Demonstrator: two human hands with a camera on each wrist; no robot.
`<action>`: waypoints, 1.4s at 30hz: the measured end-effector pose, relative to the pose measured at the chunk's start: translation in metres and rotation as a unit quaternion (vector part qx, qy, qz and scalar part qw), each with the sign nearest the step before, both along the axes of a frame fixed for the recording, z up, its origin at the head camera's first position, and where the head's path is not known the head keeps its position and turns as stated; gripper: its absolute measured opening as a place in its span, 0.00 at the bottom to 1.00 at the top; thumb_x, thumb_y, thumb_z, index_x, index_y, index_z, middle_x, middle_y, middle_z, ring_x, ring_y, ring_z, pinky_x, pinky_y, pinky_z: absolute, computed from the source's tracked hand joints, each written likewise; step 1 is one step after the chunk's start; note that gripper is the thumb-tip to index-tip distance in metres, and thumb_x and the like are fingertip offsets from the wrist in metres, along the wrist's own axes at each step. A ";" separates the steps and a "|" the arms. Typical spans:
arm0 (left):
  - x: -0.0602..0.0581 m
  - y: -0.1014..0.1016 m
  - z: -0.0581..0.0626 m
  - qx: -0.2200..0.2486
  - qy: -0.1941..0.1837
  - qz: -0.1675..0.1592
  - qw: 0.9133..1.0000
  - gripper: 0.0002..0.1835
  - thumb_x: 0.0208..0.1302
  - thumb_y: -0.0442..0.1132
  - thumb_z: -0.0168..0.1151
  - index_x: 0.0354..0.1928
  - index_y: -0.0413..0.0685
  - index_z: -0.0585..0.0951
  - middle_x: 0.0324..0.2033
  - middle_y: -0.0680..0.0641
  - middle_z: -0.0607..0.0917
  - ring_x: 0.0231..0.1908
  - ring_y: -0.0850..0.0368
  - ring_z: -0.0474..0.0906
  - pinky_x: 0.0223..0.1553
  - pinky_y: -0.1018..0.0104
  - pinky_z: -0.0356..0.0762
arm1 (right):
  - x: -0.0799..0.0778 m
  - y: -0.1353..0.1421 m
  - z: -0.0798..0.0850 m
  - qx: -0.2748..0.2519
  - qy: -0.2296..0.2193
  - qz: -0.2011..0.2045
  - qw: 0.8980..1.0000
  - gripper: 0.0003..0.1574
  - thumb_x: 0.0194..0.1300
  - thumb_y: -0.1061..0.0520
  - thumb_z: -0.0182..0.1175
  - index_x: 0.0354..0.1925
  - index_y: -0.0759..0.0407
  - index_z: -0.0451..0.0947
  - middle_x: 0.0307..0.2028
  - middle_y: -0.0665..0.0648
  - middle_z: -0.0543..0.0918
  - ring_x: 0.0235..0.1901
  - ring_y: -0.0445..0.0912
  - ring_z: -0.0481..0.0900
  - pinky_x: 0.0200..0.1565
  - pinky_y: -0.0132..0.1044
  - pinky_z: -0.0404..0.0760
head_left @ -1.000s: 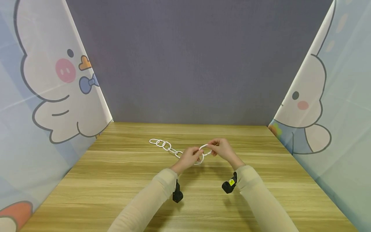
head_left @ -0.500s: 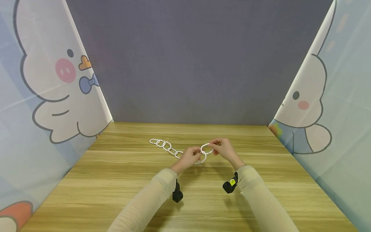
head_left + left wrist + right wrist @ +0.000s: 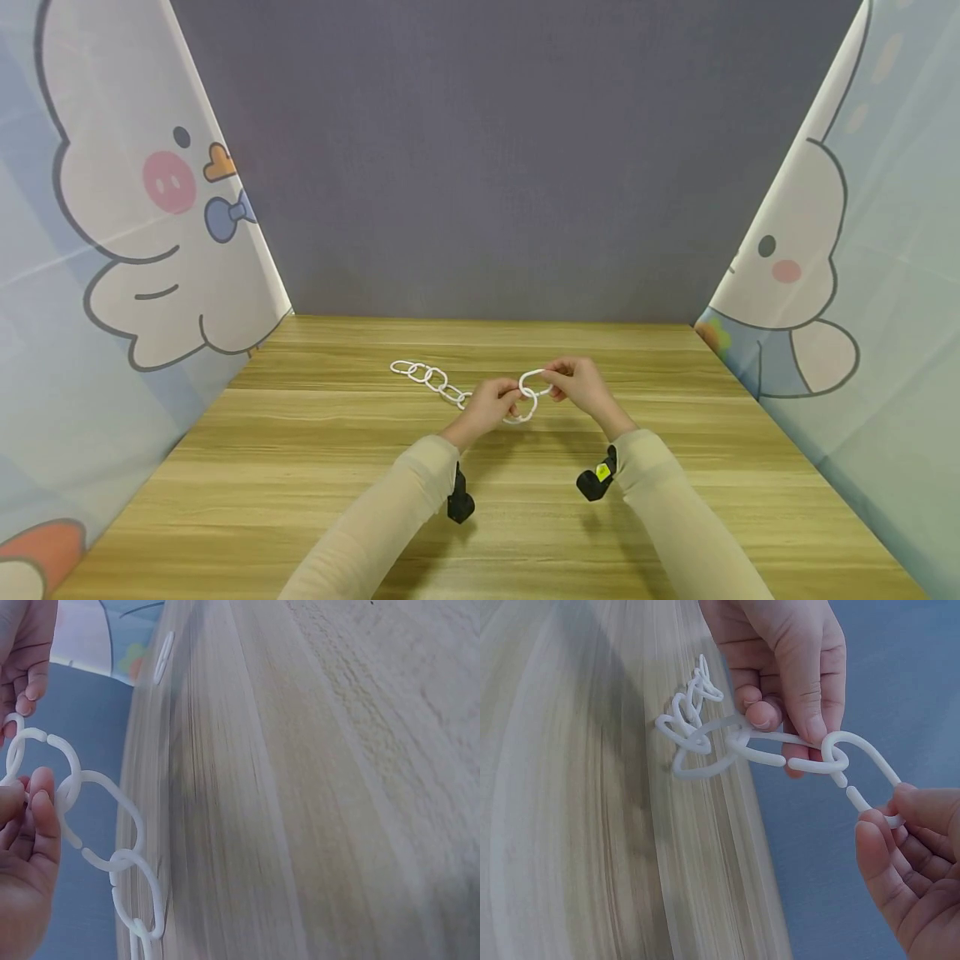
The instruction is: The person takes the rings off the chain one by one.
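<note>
A chain of white plastic links (image 3: 417,372) runs diagonally over the wooden table up to my two hands. My left hand (image 3: 491,406) pinches the second-to-last link (image 3: 769,755) between thumb and fingers. The end link (image 3: 866,756) is pinched by my right hand (image 3: 579,385) at its far side. These two links are hooked through each other, and each has a small split in its side, seen in the right wrist view. Both are held above the table, and the chain sags from my left hand to the tabletop in the left wrist view. Left fingers cover some links in the head view.
A loose white link (image 3: 163,658) lies on the table beyond my right hand in the left wrist view. The wooden table (image 3: 300,467) meets a grey panel (image 3: 480,167) at the back. Cartoon-printed cloths (image 3: 150,275) hang on both sides.
My right hand has shifted slightly right with the end link, which now stands clear of my left fingertips. The chain's far end has slid slightly right.
</note>
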State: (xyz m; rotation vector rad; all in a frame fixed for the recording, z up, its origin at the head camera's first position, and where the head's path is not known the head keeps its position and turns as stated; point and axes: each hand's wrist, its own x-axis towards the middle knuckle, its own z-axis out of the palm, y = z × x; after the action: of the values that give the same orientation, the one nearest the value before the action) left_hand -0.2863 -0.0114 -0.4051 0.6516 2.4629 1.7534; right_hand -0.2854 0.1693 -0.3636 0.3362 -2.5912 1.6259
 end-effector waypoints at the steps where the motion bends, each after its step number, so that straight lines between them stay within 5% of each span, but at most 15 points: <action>1: 0.000 0.000 0.000 0.001 0.001 0.002 1.000 0.10 0.68 0.31 0.51 0.42 0.35 0.80 0.38 0.35 0.81 0.23 0.62 0.74 0.22 0.70 0.71 | 0.000 0.000 -0.001 -0.002 -0.002 0.001 1.000 0.14 0.64 0.64 0.58 0.41 0.77 0.75 0.28 0.68 0.78 0.20 0.42 0.75 0.26 0.36 0.81; 8: -0.001 -0.001 0.000 0.010 0.002 0.011 1.000 0.09 0.68 0.30 0.51 0.43 0.33 0.79 0.38 0.35 0.81 0.24 0.57 0.77 0.29 0.56 0.78 | -0.001 0.000 -0.003 -0.014 -0.012 -0.002 1.000 0.11 0.65 0.64 0.56 0.39 0.75 0.75 0.25 0.63 0.78 0.20 0.43 0.76 0.27 0.35 0.81; 15: -0.004 -0.002 0.000 0.022 -0.002 0.017 1.000 0.09 0.68 0.31 0.51 0.42 0.33 0.79 0.38 0.35 0.81 0.25 0.55 0.78 0.27 0.60 0.78 | -0.001 -0.001 -0.005 -0.031 -0.022 -0.001 0.999 0.10 0.65 0.65 0.55 0.39 0.75 0.74 0.32 0.72 0.78 0.22 0.44 0.78 0.28 0.37 0.81; 27: -0.007 -0.002 -0.001 0.030 -0.013 0.037 0.999 0.10 0.68 0.33 0.51 0.43 0.34 0.79 0.34 0.33 0.80 0.24 0.58 0.76 0.27 0.64 0.77 | 0.001 -0.003 -0.004 -0.050 -0.040 0.019 0.998 0.09 0.66 0.67 0.53 0.39 0.76 0.73 0.28 0.63 0.78 0.24 0.48 0.79 0.34 0.44 0.82; 42: -0.008 -0.003 -0.002 0.060 -0.013 0.043 0.997 0.13 0.68 0.33 0.52 0.46 0.28 0.76 0.35 0.34 0.81 0.24 0.56 0.78 0.28 0.60 0.78 | -0.002 -0.003 -0.011 -0.062 -0.056 0.021 0.996 0.13 0.67 0.66 0.52 0.42 0.80 0.70 0.29 0.63 0.78 0.24 0.46 0.79 0.32 0.38 0.82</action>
State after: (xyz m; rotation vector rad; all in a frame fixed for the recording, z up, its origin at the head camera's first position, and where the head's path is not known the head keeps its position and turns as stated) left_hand -0.2943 -0.0144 -0.4075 0.5353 2.4176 1.9411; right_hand -0.2874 0.1658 -0.3747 0.3021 -2.5611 1.8616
